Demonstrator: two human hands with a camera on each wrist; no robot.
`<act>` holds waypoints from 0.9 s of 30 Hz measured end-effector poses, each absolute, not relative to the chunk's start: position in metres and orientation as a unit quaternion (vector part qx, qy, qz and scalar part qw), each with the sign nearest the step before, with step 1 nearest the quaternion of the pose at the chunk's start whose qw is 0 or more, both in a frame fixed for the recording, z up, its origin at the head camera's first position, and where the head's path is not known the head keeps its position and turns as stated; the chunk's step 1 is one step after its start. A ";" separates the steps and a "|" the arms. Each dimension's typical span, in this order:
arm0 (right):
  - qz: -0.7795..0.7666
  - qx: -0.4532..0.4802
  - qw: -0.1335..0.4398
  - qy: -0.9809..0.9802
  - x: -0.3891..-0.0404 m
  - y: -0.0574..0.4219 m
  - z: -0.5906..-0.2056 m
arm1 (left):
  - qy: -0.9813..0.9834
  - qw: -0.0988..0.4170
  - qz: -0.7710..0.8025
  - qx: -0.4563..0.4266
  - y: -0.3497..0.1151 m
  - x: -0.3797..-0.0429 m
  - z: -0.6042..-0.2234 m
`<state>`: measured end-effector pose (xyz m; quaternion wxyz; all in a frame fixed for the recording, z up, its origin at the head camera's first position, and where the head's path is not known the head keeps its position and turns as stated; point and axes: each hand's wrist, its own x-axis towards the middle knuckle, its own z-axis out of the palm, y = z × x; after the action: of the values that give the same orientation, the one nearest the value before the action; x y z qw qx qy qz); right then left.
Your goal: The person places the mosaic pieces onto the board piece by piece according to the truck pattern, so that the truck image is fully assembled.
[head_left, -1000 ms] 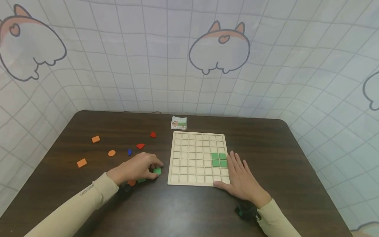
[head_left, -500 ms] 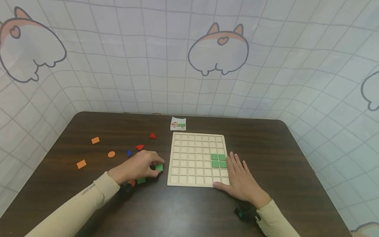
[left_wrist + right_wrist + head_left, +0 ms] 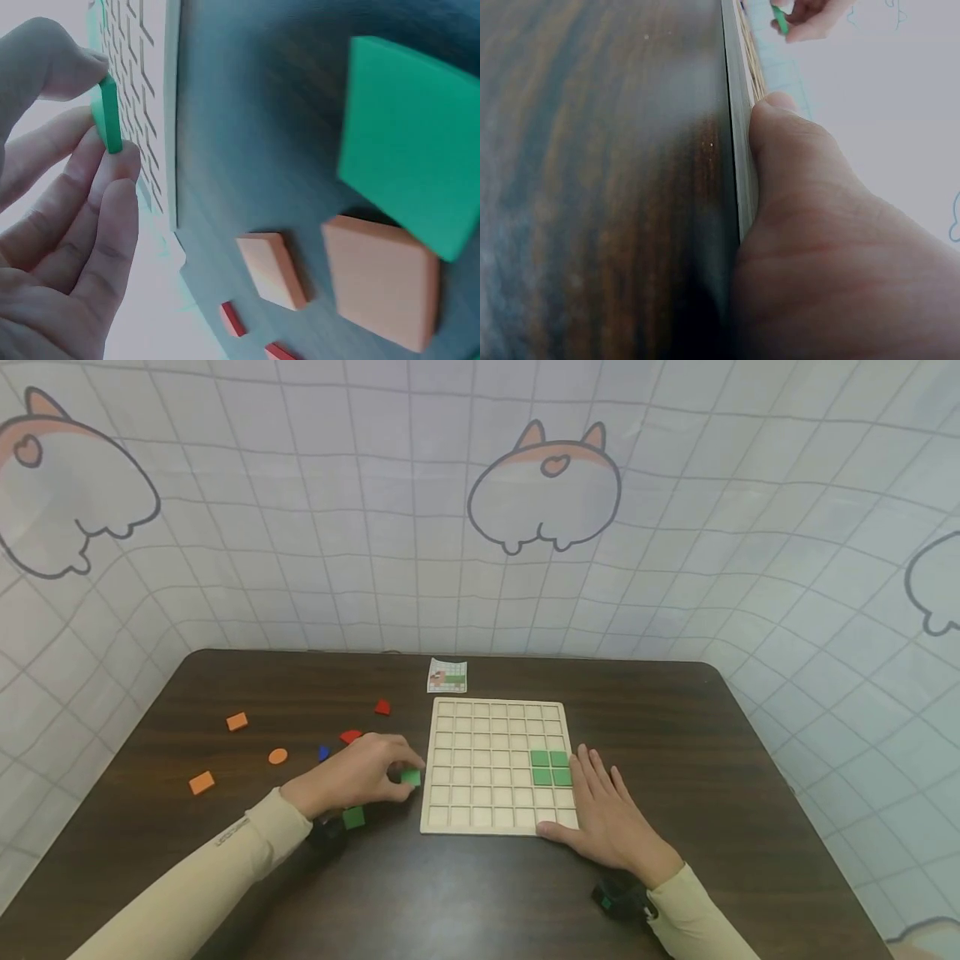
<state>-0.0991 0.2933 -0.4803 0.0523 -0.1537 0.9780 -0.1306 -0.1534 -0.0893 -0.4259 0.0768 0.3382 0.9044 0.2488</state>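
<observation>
My left hand (image 3: 363, 770) pinches a small green square tile (image 3: 410, 777) between thumb and fingers, just off the left edge of the pale gridded board (image 3: 463, 777). In the left wrist view, that tile is held edge-on above the table, with the board behind it. My right hand (image 3: 613, 822) lies with straight fingers along the board's right side, its thumb on the front right corner. Beside the right fingers, a block of green tiles (image 3: 551, 767) sits in the board's cells. Another green tile (image 3: 353, 817) lies on the table below the left hand.
Left of the board lie orange rectangles (image 3: 202, 782), an orange disc (image 3: 277, 756), a blue piece (image 3: 324, 752) and red pieces (image 3: 383, 707). A small printed card (image 3: 447, 677) lies behind the board on the dark table (image 3: 645, 718).
My left hand has moved right and slightly away from me with the green tile, coming closer to the board. The right hand keeps its place at the board's edge.
</observation>
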 end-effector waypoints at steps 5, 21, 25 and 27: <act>-0.136 -0.152 0.053 0.978 -0.099 0.295 -0.481 | 0.896 0.067 0.260 0.353 -0.082 -0.158 -0.422; -0.136 -0.148 0.060 0.978 -0.098 0.296 -0.480 | 0.890 0.080 0.268 0.359 -0.052 -0.176 -0.419; -0.133 -0.147 0.063 0.978 -0.098 0.295 -0.478 | 0.889 0.081 0.272 0.359 -0.045 -0.178 -0.418; -0.135 -0.147 0.065 0.978 -0.098 0.295 -0.478 | 0.889 0.082 0.273 0.359 -0.042 -0.179 -0.417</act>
<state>-0.0982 0.2950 -0.4780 0.0655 -0.1467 0.9778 -0.1348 -0.1791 -0.0420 -0.4174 0.0817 0.3588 0.8887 0.2735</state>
